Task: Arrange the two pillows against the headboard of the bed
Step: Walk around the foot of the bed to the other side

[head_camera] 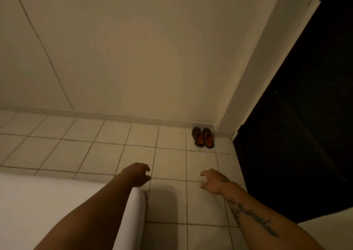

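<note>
While over tiled floor (168,165), left hand (138,174) and right hand (212,181) empty, fingers loosely curled apart; shoes (203,137) by wall (133,58).

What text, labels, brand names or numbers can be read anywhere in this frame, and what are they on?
None can be read.
Right forearm: a line of script tattoo, too blurred to read.
Right hand: a small dark mark near the wrist, unreadable.
Pair of shoes by the wall: no visible brand or label.
</note>
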